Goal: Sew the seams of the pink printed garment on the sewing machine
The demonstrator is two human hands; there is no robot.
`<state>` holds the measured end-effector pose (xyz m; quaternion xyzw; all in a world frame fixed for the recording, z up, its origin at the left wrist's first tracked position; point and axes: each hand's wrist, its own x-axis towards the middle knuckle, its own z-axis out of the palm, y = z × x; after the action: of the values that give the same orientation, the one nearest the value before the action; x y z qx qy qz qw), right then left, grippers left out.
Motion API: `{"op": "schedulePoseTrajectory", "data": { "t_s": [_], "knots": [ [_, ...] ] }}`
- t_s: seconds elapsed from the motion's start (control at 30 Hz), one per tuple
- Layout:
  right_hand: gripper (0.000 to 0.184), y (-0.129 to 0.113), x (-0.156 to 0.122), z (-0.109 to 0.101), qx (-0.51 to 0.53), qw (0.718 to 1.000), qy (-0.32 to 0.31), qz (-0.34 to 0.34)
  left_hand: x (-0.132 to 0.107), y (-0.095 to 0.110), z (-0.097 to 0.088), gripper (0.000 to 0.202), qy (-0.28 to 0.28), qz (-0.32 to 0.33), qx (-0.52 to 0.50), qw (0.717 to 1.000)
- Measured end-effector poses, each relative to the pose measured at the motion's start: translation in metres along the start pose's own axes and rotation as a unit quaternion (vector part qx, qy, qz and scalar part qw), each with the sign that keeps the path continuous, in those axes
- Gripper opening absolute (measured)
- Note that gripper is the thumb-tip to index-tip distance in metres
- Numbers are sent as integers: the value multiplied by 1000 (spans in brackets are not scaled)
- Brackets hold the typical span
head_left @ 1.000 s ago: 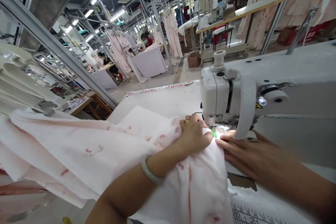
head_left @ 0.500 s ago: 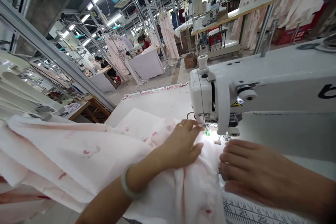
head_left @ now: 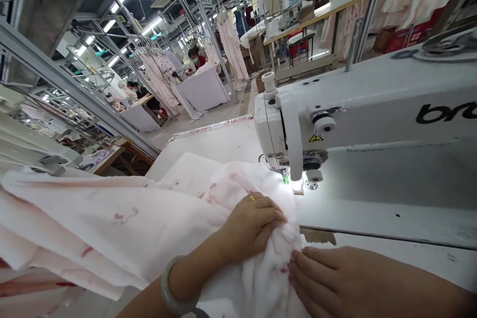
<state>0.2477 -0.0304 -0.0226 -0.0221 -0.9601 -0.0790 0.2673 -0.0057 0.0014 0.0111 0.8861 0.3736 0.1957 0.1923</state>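
A pale pink printed fabric (head_left: 122,218) lies bunched across the sewing table (head_left: 219,141) and drapes off to the left. My left hand (head_left: 251,226), with a ring and a jade bangle on the wrist, is closed on a fold of this fabric a little in front of the needle. My right hand (head_left: 331,280) rests beside it at the lower right, fingers together and pressing on the cloth's edge. The white sewing machine (head_left: 357,104) stands behind, and its presser foot (head_left: 286,179) is lit, just beyond the fabric.
Behind the table runs an aisle with hanging pink garments (head_left: 231,42) on overhead rails. Two people sit at other white tables (head_left: 203,89) in the distance. A metal frame (head_left: 74,92) and stacked white trays (head_left: 26,146) stand at the left.
Both hands have drawn back from the needle toward me, pulling the fabric along. The left hand has gone from flat on the cloth to gripping a fold. The view has shifted left.
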Motion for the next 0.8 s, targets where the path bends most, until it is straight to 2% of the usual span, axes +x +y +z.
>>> {"op": "schedulePoseTrajectory", "data": {
  "t_s": [0.17, 0.33, 0.53, 0.67, 0.73, 0.8],
  "knots": [
    [30, 6, 6, -6, 9, 999, 10, 34, -2, 5, -6, 36, -50, 25, 56, 997],
    [31, 9, 5, -3, 27, 998, 28, 53, -2, 3, -6, 46, -68, 64, 114, 989],
    [40, 41, -3, -8, 36, 996, 36, 67, 24, -16, -4, 49, -82, 70, 161, 981],
    [44, 64, -13, -2, 8, 997, 44, 64, 48, -32, -9, 43, -83, 54, 184, 978],
    [44, 67, -15, 1, -13, 997, 47, 62, 54, -32, -17, 42, -90, 44, 179, 979],
    [44, 65, -14, 1, -21, 997, 45, 51, 51, -24, -25, 44, -107, 32, 164, 980]
  ]
}}
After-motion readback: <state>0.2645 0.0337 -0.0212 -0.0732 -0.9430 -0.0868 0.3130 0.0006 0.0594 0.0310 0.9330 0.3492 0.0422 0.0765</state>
